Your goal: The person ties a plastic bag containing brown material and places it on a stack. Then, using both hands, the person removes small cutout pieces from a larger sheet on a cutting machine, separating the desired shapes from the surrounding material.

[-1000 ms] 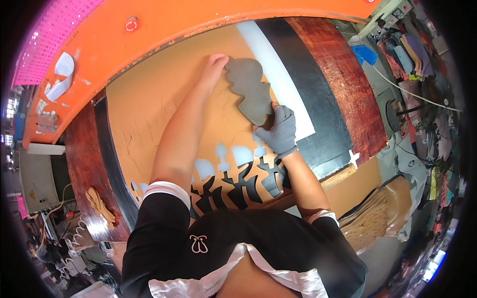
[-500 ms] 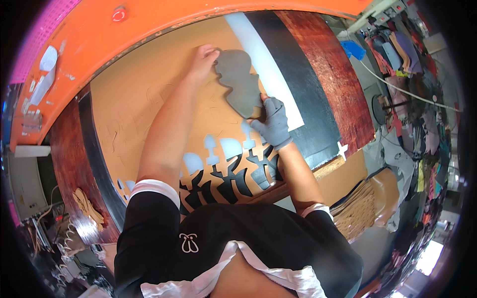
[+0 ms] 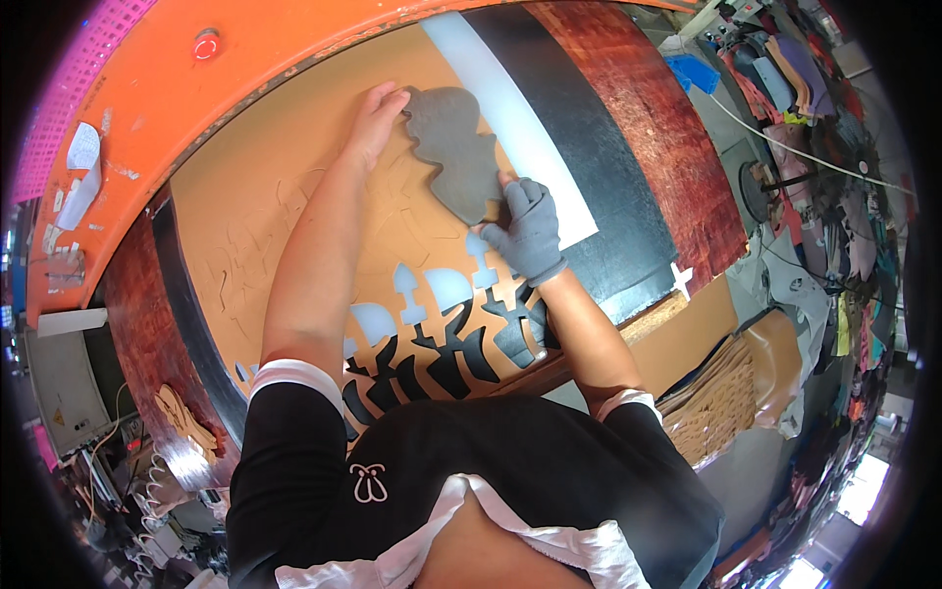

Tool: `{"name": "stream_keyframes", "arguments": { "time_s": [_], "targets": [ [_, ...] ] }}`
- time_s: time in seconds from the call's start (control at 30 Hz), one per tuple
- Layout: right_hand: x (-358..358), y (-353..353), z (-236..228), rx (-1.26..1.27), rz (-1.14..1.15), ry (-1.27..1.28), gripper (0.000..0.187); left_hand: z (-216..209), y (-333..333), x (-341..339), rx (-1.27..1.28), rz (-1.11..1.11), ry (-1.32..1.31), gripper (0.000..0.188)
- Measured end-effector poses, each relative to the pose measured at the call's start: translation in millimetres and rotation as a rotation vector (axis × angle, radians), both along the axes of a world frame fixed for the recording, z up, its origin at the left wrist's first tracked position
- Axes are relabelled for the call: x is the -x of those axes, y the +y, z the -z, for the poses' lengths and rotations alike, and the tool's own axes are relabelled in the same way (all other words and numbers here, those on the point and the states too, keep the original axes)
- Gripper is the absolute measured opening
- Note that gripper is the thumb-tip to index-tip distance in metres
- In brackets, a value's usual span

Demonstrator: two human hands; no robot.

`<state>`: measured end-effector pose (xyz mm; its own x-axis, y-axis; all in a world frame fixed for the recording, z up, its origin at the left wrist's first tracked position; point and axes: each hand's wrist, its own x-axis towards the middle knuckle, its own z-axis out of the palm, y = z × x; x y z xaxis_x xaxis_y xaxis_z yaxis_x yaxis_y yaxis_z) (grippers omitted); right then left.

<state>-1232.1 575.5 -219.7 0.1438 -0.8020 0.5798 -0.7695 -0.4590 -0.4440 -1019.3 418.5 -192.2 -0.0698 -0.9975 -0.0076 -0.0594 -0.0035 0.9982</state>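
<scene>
A thick grey cutting die (image 3: 454, 147) with a wavy outline lies on the tan sheet (image 3: 231, 137), close to the sheet's right-hand side. My bare left hand (image 3: 375, 123) has its fingers closed on the die's far left edge. Wearing a grey glove with bare fingertips, my right hand (image 3: 531, 228) grips its near right edge. Thin cut outlines (image 3: 260, 231) show on the sheet left of the die. Along the near side, cut-out gaps reveal the white (image 3: 448, 288) and black (image 3: 461, 358) layers underneath.
An orange machine beam (image 3: 285, 44) with a red button (image 3: 206, 45) spans the far side. White and black strips (image 3: 608, 157) and a reddish board (image 3: 653, 128) extend right of the sheet. Cut tan pieces (image 3: 186, 422) lie at left; stacked tan sheets (image 3: 711, 393) sit at near right.
The whole view has shifted slightly. Both hands keep their hold on the die, which stays in nearly the same place on the sheet.
</scene>
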Motion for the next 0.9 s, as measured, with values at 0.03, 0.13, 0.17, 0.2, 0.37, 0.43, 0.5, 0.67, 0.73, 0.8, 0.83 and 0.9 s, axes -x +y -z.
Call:
{"name": "stream_keyframes", "arguments": {
  "time_s": [0.03, 0.13, 0.17, 0.2, 0.37, 0.43, 0.5, 0.67, 0.73, 0.8, 0.83, 0.9],
  "targets": [
    [0, 0, 0, 0.007, -0.008, 0.004, 0.07, -1, 0, 0, 0.002, 0.007, 0.003, 0.057],
    [-1, -2, -1, 0.037, -0.001, 0.004, 0.068, 0, -3, -2, -0.003, 0.015, 0.0, 0.059],
    [-1, -2, -1, 0.029, -0.004, 0.005, 0.068, 1, -4, -2, -0.004, 0.008, -0.012, 0.06],
    [-1, -2, -1, 0.023, -0.006, 0.006, 0.068, 2, -5, -2, -0.005, 0.017, -0.003, 0.06],
    [0, -3, -2, -0.007, -0.01, -0.004, 0.068, 8, -12, -3, 0.005, 0.033, 0.001, 0.061],
    [0, -4, -3, -0.022, -0.018, -0.013, 0.068, 10, -13, -3, 0.012, 0.028, -0.012, 0.06],
    [0, -5, -3, -0.011, -0.018, -0.014, 0.067, 12, -14, -2, 0.021, 0.022, -0.019, 0.06],
    [5, -4, -1, -0.047, -0.043, -0.163, 0.067, 16, -16, -4, 0.047, 0.022, 0.022, 0.057],
    [12, -2, 2, -0.079, -0.05, -0.372, 0.065, 19, -19, -6, 0.057, 0.03, -0.002, 0.056],
    [22, -1, 5, -0.31, -0.085, -0.901, 0.054, 21, -23, -8, 0.061, 0.06, 0.002, 0.056],
    [27, -2, 7, -0.444, -0.086, -1.173, 0.049, 21, -24, -9, 0.054, 0.077, 0.02, 0.056],
    [35, -3, 11, -0.41, -0.132, -1.532, 0.037, 21, -25, -10, 0.041, 0.053, -0.015, 0.055]
  ]
}}
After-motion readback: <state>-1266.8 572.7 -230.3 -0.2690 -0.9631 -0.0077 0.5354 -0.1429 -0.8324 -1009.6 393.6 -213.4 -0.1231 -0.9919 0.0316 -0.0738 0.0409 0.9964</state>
